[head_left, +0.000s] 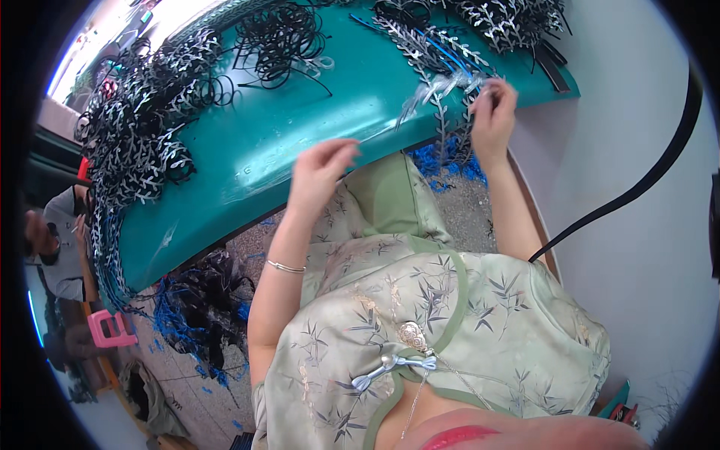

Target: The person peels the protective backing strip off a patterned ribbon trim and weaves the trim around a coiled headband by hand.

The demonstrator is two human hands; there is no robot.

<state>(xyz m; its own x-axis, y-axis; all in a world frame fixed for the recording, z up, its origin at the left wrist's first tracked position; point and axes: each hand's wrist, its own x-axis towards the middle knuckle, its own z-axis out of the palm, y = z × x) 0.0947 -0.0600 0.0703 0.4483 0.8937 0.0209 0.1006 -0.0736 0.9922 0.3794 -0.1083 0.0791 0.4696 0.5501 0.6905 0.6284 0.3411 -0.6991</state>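
Observation:
My left hand (324,174) is raised over the near edge of the green table, fingers closed in a pinch. A thin pale line runs from its fingertips towards a bunch of transparent plastic strips (442,86); what the fingers hold is too fine to make out. At the right, my right hand (495,120) is also closed, thumb and fingers together beside those strips. Silver-and-black leaf-shaped trims (441,120) lie under the strips, and some hang over the table edge next to this hand. Its grasp is hidden.
Tangled leaf trims (142,127) heap on the left of the green table (255,150); black cords (281,45) lie at the back. Below are a black bag with blue scraps (202,307) and a pink stool (112,328). A person (64,240) sits far left. A black cable (637,187) crosses the right.

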